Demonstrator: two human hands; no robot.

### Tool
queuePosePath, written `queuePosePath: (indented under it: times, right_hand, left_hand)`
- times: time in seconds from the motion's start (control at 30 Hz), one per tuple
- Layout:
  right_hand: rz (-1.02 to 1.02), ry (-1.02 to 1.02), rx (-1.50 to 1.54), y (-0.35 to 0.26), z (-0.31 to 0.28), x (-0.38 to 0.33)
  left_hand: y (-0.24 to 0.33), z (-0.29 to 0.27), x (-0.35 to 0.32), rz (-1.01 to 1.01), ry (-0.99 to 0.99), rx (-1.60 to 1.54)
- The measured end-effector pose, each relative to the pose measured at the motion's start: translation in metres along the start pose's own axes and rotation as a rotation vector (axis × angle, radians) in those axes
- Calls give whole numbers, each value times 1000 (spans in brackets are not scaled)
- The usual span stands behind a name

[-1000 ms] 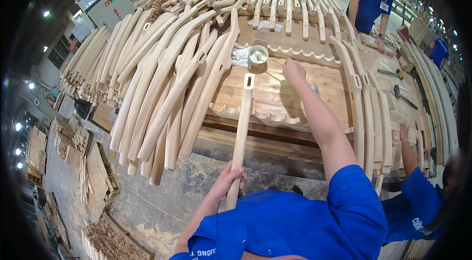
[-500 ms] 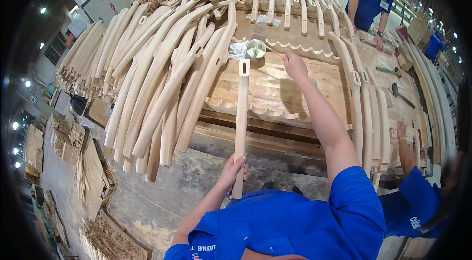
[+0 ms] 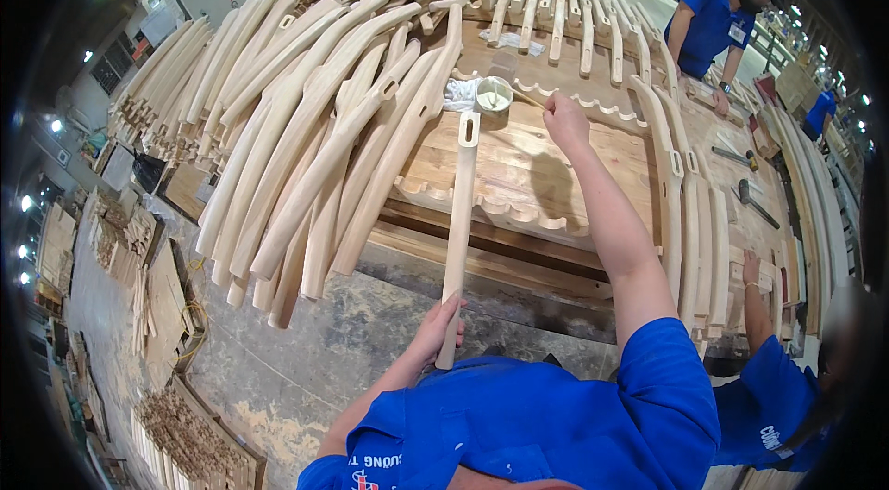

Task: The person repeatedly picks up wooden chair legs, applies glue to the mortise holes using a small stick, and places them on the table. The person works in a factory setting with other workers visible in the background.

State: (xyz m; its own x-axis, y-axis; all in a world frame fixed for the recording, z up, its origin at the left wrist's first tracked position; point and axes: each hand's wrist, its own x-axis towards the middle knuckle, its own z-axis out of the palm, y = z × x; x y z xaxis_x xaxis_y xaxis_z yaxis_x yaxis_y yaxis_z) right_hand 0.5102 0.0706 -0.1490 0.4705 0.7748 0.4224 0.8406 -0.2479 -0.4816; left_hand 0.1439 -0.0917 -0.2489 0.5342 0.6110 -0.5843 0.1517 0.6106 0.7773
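My left hand is wrapped round the lower end of a long pale wooden leg. Its upper end, with an oval slot cut in it, points away from me, just short of a small round cup. White, glue-like paste shows inside the cup. My right hand pinches a thin wooden stick, whose far end reaches into the cup. A crumpled white cloth lies beside the cup on the left. Scalloped wooden rails cross the wooden workbench beneath.
Curved wooden legs are heaped on the left, and more line the right side. Two hammers lie on the right-hand bench. A co-worker stands at far right; another person's arm reaches in nearby.
The whole view has shifted slightly. Both hands keep their holds on the wooden leg and the stick, and the stick's end is still at the cup.
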Motion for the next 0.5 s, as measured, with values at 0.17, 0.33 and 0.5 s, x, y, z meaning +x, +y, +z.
queuePosePath:
  times: [0.17,0.33,0.5]
  right_hand:
    - [167,-92,47,3,2,0]
    - [89,-157,389,21,-6,-1]
    - [-126,-273,314,-2,-40,-18]
  left_hand:
    - [4,2,-3,-23,8,-23]
    - [4,3,-2,-1,-25,8]
    - [3,1,-3,-7,7,7]
